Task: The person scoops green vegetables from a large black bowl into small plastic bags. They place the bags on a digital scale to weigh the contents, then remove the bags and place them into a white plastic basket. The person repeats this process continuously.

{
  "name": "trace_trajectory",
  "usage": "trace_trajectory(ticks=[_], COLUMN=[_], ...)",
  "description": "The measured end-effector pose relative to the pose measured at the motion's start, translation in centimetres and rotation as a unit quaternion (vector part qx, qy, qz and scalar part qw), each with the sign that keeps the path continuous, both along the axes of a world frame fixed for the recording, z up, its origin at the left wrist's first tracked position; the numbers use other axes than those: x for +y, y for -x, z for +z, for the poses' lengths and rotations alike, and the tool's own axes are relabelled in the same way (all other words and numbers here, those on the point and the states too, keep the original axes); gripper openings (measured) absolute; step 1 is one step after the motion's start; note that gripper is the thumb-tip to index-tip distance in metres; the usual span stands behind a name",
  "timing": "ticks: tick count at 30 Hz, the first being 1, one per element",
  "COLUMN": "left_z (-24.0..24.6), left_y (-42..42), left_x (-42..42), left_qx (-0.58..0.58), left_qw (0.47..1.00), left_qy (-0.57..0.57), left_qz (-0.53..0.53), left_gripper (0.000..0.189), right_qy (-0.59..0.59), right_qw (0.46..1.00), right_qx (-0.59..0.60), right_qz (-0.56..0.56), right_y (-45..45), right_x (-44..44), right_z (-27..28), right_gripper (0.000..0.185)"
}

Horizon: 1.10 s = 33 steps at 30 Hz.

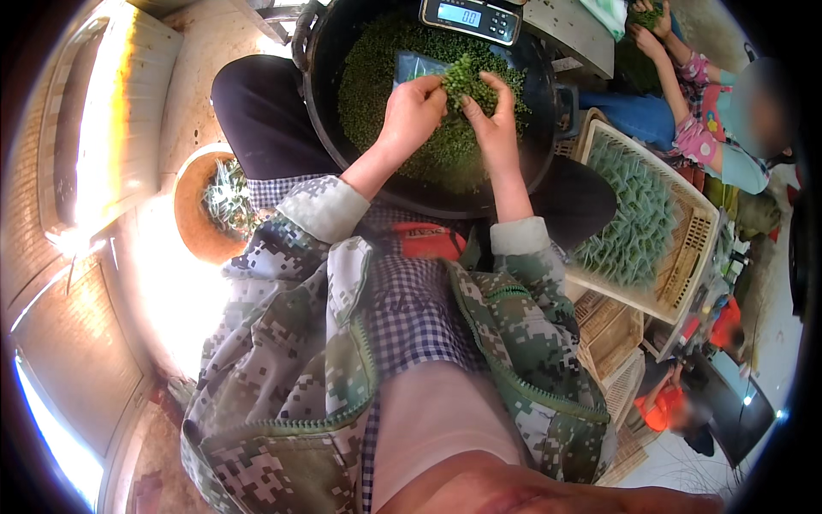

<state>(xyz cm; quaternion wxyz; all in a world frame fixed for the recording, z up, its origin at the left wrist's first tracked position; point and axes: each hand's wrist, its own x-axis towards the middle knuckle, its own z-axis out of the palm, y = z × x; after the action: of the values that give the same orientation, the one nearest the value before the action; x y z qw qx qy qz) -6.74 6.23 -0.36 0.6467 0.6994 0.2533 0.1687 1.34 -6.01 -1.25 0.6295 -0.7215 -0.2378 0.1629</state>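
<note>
Both hands are over a large black basin (314, 115) full of small green berries (366, 96) that look like green peppercorns. A bunch of the same green berries (461, 78) is between my hands. My left hand (414, 109) has its fingers pinched at the bunch's left edge. On the right side, the thumb and forefinger of my right hand (498, 122) curve around the bunch. A flat clear plastic bag (416, 64) with green print lies just beyond my left hand, partly hidden by it. A digital scale (472, 20) with a lit display sits at the basin's far rim.
An orange-brown tub (192, 205) with pale plastic scraps stands at left. To the right, a plastic crate (690, 257) holds rows of filled clear bags (629, 218). Beyond it a person (697, 109) handles green sprigs. More crates (607, 327) and other people are lower right.
</note>
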Motion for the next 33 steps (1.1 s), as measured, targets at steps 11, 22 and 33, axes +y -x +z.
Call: trace_trajectory(ticks=[11,22,33], left_z=[-1.1,0.5,0.5], left_y=[-1.0,-0.1,0.3], left_x=[1.3,2.1,-1.5], left_qx=[0.090,-0.007,-0.064], left_qw=[0.974,0.973,0.939], left_qy=[-0.178,0.205,-0.331], left_qz=[-0.103,-0.109,-0.073], left_gripper=[0.031,0.030,0.029], right_qy=[0.073,0.145,0.151], right_qw=[0.989,0.943,0.987], right_qx=[0.131,-0.296,0.021], right_qz=[0.010,-0.038,-0.041], right_y=[-1.0,1.5,-0.7], right_x=[-1.2,-0.6,-1.2], right_z=[-3.8,4.8,-2.4], right_gripper=[0.042,0.029,0.022])
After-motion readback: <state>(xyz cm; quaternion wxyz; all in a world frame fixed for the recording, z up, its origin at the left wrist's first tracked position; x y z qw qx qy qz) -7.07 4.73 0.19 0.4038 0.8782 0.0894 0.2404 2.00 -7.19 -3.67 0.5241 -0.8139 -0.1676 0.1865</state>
